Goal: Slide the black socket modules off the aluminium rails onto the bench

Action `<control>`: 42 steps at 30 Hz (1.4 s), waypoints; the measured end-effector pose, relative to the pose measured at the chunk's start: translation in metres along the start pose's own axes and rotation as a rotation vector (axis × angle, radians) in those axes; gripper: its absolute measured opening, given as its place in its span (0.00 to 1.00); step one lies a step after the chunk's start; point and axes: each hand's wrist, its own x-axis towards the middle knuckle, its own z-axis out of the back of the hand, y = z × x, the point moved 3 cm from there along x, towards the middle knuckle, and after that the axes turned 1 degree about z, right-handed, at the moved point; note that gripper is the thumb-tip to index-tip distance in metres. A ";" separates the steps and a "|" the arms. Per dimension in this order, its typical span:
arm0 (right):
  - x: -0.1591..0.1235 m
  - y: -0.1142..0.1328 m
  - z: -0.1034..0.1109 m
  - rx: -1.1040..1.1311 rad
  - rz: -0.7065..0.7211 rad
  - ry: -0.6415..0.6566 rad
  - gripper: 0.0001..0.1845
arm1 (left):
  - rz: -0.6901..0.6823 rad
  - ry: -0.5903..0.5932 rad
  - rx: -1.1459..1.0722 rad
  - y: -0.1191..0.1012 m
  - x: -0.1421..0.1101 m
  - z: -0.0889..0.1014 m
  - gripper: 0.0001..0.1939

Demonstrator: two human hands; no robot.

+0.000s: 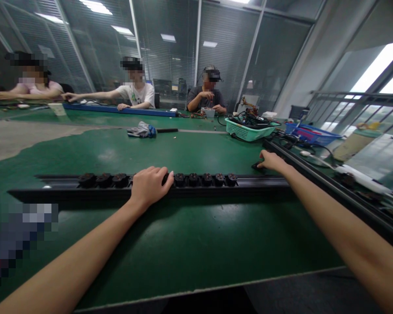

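A long black rail [85, 192] lies across the green table in front of me, with a row of several round black sockets [201, 179] set in its top. My left hand [150, 185] rests on the rail's middle, fingers curled over the sockets. My right hand [271, 160] reaches out past the rail's right end. Its fingers are closed on a small black part [257, 165] that lies on the table top.
A second black rail [330, 183] runs diagonally along the right. Beyond it stand a teal basket [249, 131] of cables and a blue tray [311, 133]. A crumpled cloth [142, 130] lies mid-table. Three people sit at the far side beside a blue rail [118, 110].
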 end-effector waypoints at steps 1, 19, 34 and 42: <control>-0.002 0.002 0.000 -0.006 -0.005 -0.007 0.25 | -0.001 -0.003 -0.002 0.000 0.000 0.000 0.26; -0.025 0.015 0.017 0.075 0.133 -0.136 0.22 | 0.004 -0.003 -0.005 0.000 0.000 -0.002 0.26; -0.152 0.131 0.011 0.699 0.646 -0.239 0.17 | 0.025 0.023 0.012 -0.001 0.001 0.001 0.26; -0.158 0.129 0.005 0.632 0.623 -0.297 0.18 | 0.019 0.017 0.015 0.000 0.001 0.000 0.27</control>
